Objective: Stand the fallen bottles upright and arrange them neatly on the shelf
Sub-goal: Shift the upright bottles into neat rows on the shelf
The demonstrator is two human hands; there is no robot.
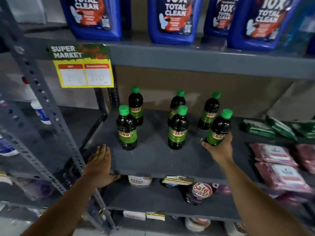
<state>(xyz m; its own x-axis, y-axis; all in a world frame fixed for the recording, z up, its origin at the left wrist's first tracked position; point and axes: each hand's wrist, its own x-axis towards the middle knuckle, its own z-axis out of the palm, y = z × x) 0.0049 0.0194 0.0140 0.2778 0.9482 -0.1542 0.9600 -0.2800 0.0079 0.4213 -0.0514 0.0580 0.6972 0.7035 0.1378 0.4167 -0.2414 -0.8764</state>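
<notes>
The right hand grips the sixth dark, green-capped plastic bottle, apparently completing the front row on the grey shelf, while the left hand rests flat, unclenched, steadying its edge.

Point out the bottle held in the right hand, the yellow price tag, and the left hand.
Held bottle (218, 132): head view, green label.
Yellow price tag (84, 74): head view, white price boxes.
Left hand (99, 165): head view, back of hand.
</notes>
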